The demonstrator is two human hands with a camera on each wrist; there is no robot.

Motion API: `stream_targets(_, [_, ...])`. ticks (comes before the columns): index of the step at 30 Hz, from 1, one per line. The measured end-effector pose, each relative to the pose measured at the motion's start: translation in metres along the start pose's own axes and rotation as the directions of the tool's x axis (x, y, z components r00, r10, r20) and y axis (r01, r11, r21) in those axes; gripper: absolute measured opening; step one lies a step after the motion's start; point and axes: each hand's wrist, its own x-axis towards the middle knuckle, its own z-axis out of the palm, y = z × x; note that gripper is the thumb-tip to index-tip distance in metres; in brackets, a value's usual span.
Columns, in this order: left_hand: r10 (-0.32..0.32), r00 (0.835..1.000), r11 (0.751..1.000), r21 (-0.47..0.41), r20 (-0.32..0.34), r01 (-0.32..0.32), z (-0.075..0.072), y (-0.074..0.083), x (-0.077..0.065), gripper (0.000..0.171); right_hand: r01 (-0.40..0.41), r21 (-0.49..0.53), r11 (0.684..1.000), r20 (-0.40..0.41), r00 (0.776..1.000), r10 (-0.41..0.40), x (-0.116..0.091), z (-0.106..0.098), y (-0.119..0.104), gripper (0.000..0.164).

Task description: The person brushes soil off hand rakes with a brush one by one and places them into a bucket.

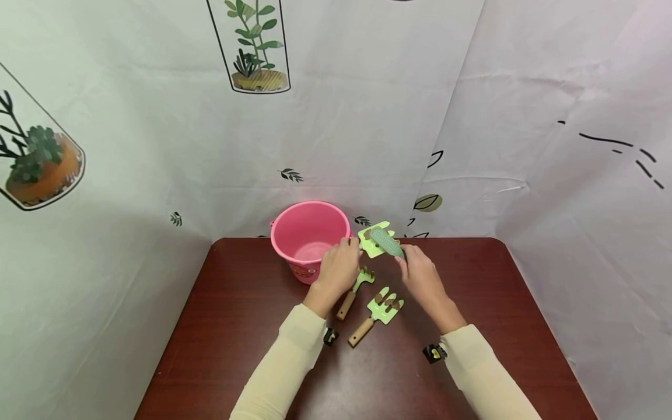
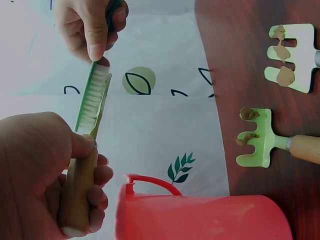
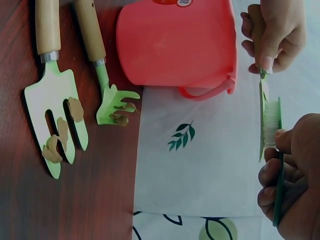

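My left hand grips the wooden handle of a light green garden fork, held up beside the bucket. Brown patches show on its head. In my right hand is a green brush with pale bristles. The brush lies over the fork's head, its bristles facing the metal and right at it in both wrist views. My right thumb presses along the brush near the bristles.
A pink bucket stands at the table's back edge, left of my hands. On the dark red table lie a small green rake and another green fork, both with brown patches and wooden handles. Printed cloth hangs behind.
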Motion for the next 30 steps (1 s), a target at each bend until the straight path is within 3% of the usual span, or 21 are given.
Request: stream_targets(30, [0.004, 1.000, 1.000, 0.027, 0.028, -0.004, -0.001, -0.002, -0.004, 0.021, -0.075, -0.044, 0.996, -0.006, 0.997, 0.075, 0.007, -0.008, 0.018, 0.026])
